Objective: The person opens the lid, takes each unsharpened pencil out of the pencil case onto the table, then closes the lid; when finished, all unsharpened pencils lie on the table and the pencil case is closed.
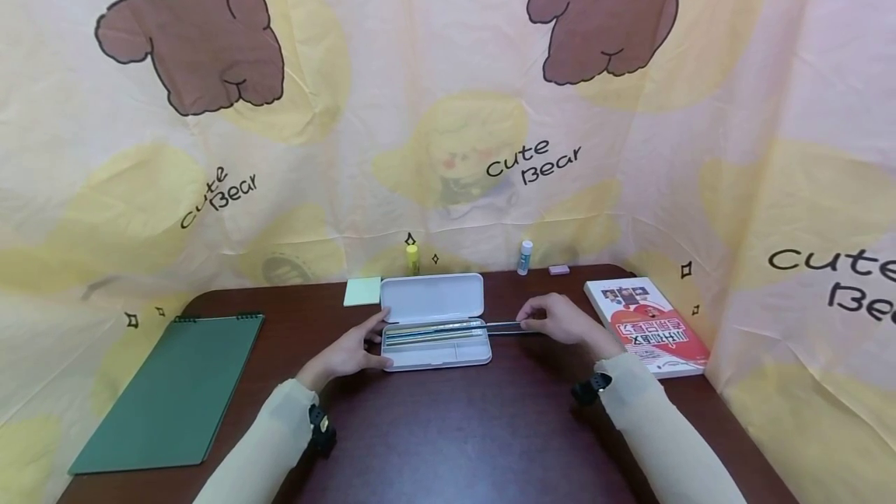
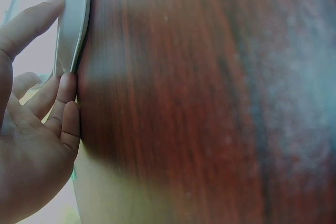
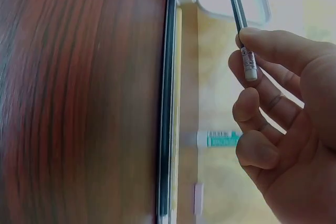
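An open white pencil case (image 1: 437,356) stands on the dark table, its lid (image 1: 432,295) tipped back and several pencils (image 1: 420,333) lying in the long compartment. My left hand (image 1: 350,348) holds the case by its left end, thumb at the near corner and fingers toward the hinge. With thumb and index finger, my right hand (image 1: 556,319) pinches a dark pencil (image 3: 250,62) close to its white eraser end. This pencil slants out over the case's right end. Below it, a thin dark strip (image 3: 167,103) runs along the table.
Behind the case are pale green sticky notes (image 1: 362,292) and a yellow marker (image 1: 413,260). A glue stick (image 1: 525,258) stands near a pink eraser (image 1: 558,271) at the back. A green spiral pad (image 1: 171,395) lies left, a red-and-white book (image 1: 651,325) right. Printed curtains surround the table.
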`<act>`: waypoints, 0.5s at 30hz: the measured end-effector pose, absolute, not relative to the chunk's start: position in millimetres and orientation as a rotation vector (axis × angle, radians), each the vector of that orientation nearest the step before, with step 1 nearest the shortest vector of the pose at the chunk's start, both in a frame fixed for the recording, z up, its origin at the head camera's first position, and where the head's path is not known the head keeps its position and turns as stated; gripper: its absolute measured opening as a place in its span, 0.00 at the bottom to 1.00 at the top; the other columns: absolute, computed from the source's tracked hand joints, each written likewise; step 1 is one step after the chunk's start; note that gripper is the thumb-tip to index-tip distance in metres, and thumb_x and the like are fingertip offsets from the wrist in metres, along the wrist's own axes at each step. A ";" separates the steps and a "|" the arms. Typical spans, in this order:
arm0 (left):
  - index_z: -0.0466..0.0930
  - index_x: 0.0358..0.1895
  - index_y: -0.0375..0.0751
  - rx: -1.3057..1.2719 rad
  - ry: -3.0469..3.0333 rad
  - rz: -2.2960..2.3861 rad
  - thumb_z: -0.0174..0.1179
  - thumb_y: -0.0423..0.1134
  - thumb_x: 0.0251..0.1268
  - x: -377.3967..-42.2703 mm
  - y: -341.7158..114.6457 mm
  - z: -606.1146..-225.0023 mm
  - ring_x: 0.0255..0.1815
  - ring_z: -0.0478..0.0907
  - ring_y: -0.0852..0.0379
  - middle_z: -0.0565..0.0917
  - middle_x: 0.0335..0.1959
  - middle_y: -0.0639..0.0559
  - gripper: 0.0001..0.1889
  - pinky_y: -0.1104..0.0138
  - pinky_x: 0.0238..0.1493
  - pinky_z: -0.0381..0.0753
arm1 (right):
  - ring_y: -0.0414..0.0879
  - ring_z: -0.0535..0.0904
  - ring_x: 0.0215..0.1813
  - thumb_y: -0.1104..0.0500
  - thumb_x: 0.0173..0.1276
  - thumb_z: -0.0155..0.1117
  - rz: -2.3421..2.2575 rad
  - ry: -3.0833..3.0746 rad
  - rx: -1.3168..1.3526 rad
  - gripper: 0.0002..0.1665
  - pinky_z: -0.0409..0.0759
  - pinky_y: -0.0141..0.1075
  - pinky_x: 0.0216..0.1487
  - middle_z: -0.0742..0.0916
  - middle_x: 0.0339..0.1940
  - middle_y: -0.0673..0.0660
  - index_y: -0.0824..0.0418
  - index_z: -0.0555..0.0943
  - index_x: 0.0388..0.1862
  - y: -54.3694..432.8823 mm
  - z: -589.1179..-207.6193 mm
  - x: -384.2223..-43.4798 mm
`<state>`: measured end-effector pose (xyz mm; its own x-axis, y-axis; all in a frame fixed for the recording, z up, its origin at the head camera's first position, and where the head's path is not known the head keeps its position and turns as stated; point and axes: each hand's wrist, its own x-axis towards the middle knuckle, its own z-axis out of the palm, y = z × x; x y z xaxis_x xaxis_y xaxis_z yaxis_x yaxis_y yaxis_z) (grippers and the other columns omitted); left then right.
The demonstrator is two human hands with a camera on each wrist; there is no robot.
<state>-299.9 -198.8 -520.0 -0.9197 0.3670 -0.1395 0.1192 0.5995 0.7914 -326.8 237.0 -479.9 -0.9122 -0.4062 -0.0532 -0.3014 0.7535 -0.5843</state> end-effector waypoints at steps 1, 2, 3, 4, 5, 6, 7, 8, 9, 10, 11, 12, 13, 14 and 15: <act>0.50 0.81 0.55 0.396 2.541 1.228 0.77 0.44 0.52 -299.9 -198.7 -520.0 0.64 0.71 0.46 0.72 0.69 0.46 0.55 0.47 0.68 0.68 | 0.45 0.78 0.43 0.53 0.69 0.68 -0.874 2.780 -0.552 0.05 0.76 0.43 0.51 0.88 0.38 0.43 0.47 0.87 0.42 240.8 -479.9 -326.2; 0.51 0.81 0.55 0.394 2.542 1.227 0.77 0.44 0.51 -300.0 -198.6 -520.2 0.64 0.71 0.46 0.72 0.69 0.46 0.55 0.47 0.68 0.68 | 0.45 0.78 0.44 0.53 0.69 0.68 -0.871 2.787 -0.542 0.05 0.76 0.43 0.51 0.88 0.38 0.43 0.46 0.87 0.42 244.9 -480.3 -325.9; 0.51 0.81 0.55 0.394 2.542 1.227 0.77 0.44 0.51 -299.9 -198.5 -520.2 0.64 0.71 0.46 0.72 0.69 0.46 0.55 0.47 0.68 0.68 | 0.45 0.78 0.44 0.53 0.69 0.68 -0.867 2.796 -0.530 0.05 0.76 0.43 0.51 0.88 0.38 0.43 0.46 0.87 0.42 248.9 -480.8 -325.4; 0.51 0.81 0.55 0.392 2.542 1.227 0.77 0.44 0.51 -299.8 -198.4 -520.2 0.64 0.71 0.47 0.73 0.68 0.46 0.55 0.47 0.68 0.68 | 0.45 0.78 0.44 0.52 0.69 0.68 -0.867 2.802 -0.517 0.05 0.76 0.43 0.51 0.88 0.38 0.43 0.46 0.87 0.42 252.8 -481.0 -324.9; 0.51 0.81 0.55 0.390 2.541 1.228 0.77 0.44 0.51 -299.8 -198.3 -520.4 0.64 0.71 0.47 0.73 0.68 0.46 0.55 0.47 0.68 0.68 | 0.45 0.78 0.43 0.52 0.69 0.68 -0.867 2.810 -0.512 0.05 0.76 0.43 0.51 0.88 0.38 0.43 0.45 0.87 0.42 256.9 -481.0 -324.2; 0.51 0.81 0.55 0.389 2.540 1.229 0.77 0.45 0.51 -299.7 -198.0 -520.3 0.64 0.71 0.47 0.73 0.68 0.46 0.55 0.47 0.68 0.68 | 0.45 0.78 0.43 0.53 0.68 0.69 -0.867 2.816 -0.509 0.05 0.76 0.42 0.50 0.88 0.38 0.43 0.46 0.88 0.42 261.1 -481.4 -323.9; 0.51 0.81 0.56 0.388 2.541 1.228 0.77 0.44 0.51 -299.7 -198.0 -520.2 0.64 0.71 0.47 0.73 0.68 0.46 0.55 0.47 0.68 0.68 | 0.45 0.78 0.43 0.53 0.69 0.68 -0.873 2.819 -0.508 0.06 0.75 0.42 0.50 0.88 0.38 0.44 0.47 0.88 0.42 265.3 -481.8 -323.7; 0.51 0.81 0.56 0.387 2.541 1.228 0.77 0.45 0.51 -299.8 -198.0 -520.2 0.64 0.71 0.47 0.73 0.68 0.46 0.55 0.47 0.68 0.68 | 0.45 0.78 0.43 0.53 0.69 0.68 -0.878 2.820 -0.512 0.06 0.75 0.42 0.49 0.88 0.38 0.44 0.48 0.88 0.42 270.0 -482.1 -323.6; 0.51 0.81 0.56 0.386 2.539 1.231 0.77 0.45 0.51 -299.9 -198.1 -520.2 0.64 0.71 0.46 0.72 0.68 0.46 0.55 0.47 0.68 0.68 | 0.46 0.78 0.42 0.54 0.69 0.68 -0.881 2.820 -0.504 0.06 0.75 0.42 0.49 0.88 0.38 0.44 0.49 0.88 0.43 274.3 -482.5 -323.3; 0.51 0.80 0.57 0.384 2.540 1.230 0.77 0.45 0.51 -300.0 -198.3 -520.4 0.64 0.71 0.46 0.72 0.68 0.46 0.55 0.46 0.68 0.68 | 0.46 0.78 0.42 0.53 0.69 0.68 -0.883 2.821 -0.497 0.06 0.74 0.42 0.49 0.88 0.38 0.45 0.50 0.88 0.43 279.0 -483.5 -323.2; 0.51 0.80 0.57 0.385 2.540 1.230 0.77 0.45 0.51 -300.1 -198.3 -520.5 0.64 0.71 0.46 0.72 0.69 0.46 0.55 0.46 0.68 0.67 | 0.46 0.78 0.42 0.54 0.69 0.68 -0.888 2.820 -0.491 0.06 0.74 0.42 0.49 0.88 0.38 0.45 0.50 0.88 0.43 283.7 -484.9 -323.3; 0.51 0.80 0.57 0.383 2.541 1.229 0.77 0.45 0.51 -300.1 -198.4 -520.4 0.64 0.71 0.46 0.72 0.69 0.46 0.55 0.46 0.68 0.67 | 0.46 0.78 0.42 0.54 0.69 0.68 -0.894 2.815 -0.477 0.07 0.74 0.42 0.49 0.88 0.38 0.45 0.51 0.88 0.43 288.2 -485.9 -323.0; 0.51 0.80 0.57 0.383 2.543 1.226 0.77 0.45 0.51 -300.0 -198.5 -520.4 0.64 0.71 0.46 0.72 0.69 0.46 0.55 0.46 0.68 0.68 | 0.46 0.78 0.42 0.54 0.69 0.68 -0.895 2.818 -0.464 0.06 0.73 0.41 0.49 0.88 0.37 0.46 0.51 0.88 0.43 292.5 -487.2 -322.8; 0.51 0.80 0.57 0.382 2.544 1.224 0.77 0.45 0.51 -299.9 -198.5 -520.4 0.64 0.71 0.46 0.72 0.68 0.46 0.55 0.46 0.68 0.68 | 0.45 0.78 0.42 0.54 0.69 0.68 -0.891 2.828 -0.463 0.06 0.73 0.41 0.49 0.88 0.37 0.46 0.51 0.88 0.42 296.8 -488.5 -322.6; 0.51 0.80 0.57 0.381 2.545 1.224 0.77 0.45 0.51 -299.8 -198.5 -520.3 0.64 0.71 0.46 0.72 0.68 0.46 0.55 0.46 0.68 0.68 | 0.46 0.78 0.42 0.54 0.69 0.68 -0.892 2.834 -0.449 0.06 0.73 0.41 0.48 0.88 0.37 0.46 0.51 0.88 0.42 300.3 -489.6 -322.3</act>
<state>-299.8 -198.5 -520.3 -0.9225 0.3578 -0.1448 0.1102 0.6038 0.7895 -322.3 300.3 -489.6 -0.9461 -0.3212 -0.0402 -0.2403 0.7800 -0.5778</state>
